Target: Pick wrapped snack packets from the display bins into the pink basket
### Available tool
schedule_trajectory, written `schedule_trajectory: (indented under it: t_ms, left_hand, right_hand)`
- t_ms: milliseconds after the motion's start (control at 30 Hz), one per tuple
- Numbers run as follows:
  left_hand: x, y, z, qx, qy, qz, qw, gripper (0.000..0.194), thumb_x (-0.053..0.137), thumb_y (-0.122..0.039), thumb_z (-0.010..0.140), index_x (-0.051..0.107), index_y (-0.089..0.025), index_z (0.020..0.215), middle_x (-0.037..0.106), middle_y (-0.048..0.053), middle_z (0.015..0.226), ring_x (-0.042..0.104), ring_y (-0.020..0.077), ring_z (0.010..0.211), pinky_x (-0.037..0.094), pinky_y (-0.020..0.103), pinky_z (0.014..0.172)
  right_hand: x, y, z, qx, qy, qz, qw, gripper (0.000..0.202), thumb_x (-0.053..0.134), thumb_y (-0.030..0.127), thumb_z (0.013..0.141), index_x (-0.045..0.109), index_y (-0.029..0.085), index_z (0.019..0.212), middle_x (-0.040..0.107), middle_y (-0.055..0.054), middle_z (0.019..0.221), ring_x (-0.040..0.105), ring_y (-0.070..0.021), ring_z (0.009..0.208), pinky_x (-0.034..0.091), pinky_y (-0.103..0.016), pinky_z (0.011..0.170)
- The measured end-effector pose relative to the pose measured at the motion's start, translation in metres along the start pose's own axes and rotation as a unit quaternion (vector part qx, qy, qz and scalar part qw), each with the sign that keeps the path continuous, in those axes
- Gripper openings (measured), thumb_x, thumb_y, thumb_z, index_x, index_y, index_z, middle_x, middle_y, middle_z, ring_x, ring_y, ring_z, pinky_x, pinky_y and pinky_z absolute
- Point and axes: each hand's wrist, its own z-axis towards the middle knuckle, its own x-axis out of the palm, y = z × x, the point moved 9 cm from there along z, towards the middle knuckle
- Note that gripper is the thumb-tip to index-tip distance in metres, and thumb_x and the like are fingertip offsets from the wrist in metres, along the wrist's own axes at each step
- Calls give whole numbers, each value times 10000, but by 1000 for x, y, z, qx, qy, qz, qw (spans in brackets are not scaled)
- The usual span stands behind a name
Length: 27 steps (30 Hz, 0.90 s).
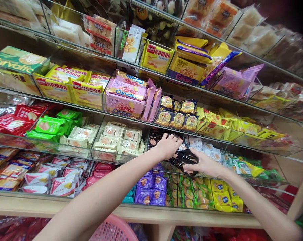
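My left hand (168,146) reaches over a compartment of small black packets (154,138), its fingers curled down among them; what its fingertips hold, if anything, is hidden. To the right, my right hand (204,163) has its thumb and fingers around black packets (185,161) at the front edge of the same compartment. Cream-coloured packets (131,134) fill the compartment on the left, and small white packets (204,147) lie in the one on the right, partly behind my right hand.
Clear dividers and front panels edge the shelf tiers. Round-labelled snacks (178,117) sit just above my hands, purple packets (151,189) below. A pink perforated basket (113,229) is under the wooden ledge (141,212), partly behind my left forearm.
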Motion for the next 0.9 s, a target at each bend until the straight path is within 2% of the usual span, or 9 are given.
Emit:
schedule_trajectory:
  t_ms: [100, 267, 467, 600, 700, 900]
  left_hand:
    - [15, 2, 12, -7, 39, 4, 999, 558, 616, -265, 725, 394, -137, 1221, 548, 116, 1177, 417, 262, 1077, 297, 402, 878]
    - [19, 1, 18, -12, 27, 9, 1000, 347, 475, -271, 818, 479, -129, 1135, 560, 119, 1146, 440, 261, 1038, 298, 407, 871]
    - [10, 7, 20, -42, 0, -8, 999, 295, 455, -340, 833, 562, -152, 1033, 575, 111, 1054, 458, 271, 1008, 323, 405, 839]
    - [8, 8, 24, -50, -5, -42, 998, 228, 465, -315, 839, 556, -154, 973, 624, 82, 967, 501, 244, 965, 334, 398, 836]
    - [-1, 16, 24, -62, -23, -76, 995, 219, 472, -336, 842, 548, -157, 944, 649, 63, 919, 537, 236, 930, 354, 396, 817]
    - [-23, 38, 11, -56, -33, -172, 983, 237, 501, -393, 828, 549, -164, 865, 639, 44, 861, 570, 174, 771, 389, 249, 618]
  right_hand:
    - [1, 0, 0, -3, -2, 0, 1000, 430, 640, 414, 670, 465, 205, 1002, 623, 13, 704, 571, -172, 613, 469, -318, 611]
    - [1, -1, -1, -10, -2, 3, 1000, 377, 628, 398, 693, 465, 207, 975, 613, 23, 687, 554, -158, 597, 458, -308, 611]
    - [2, -5, -1, -9, 2, 19, 1000, 438, 629, 394, 700, 448, 208, 1052, 614, 19, 708, 555, -158, 603, 458, -306, 617]
    - [1, -6, -2, -2, -5, 17, 1000, 480, 633, 400, 697, 436, 198, 1085, 616, 12, 721, 561, -163, 609, 464, -313, 625]
    - [3, -5, -2, -5, 1, 33, 999, 434, 625, 386, 710, 448, 191, 1056, 615, 12, 723, 553, -152, 607, 461, -302, 621]
    - [2, -4, -3, -4, -1, 31, 1000, 345, 628, 355, 716, 465, 191, 972, 614, 20, 689, 545, -140, 599, 453, -287, 609]
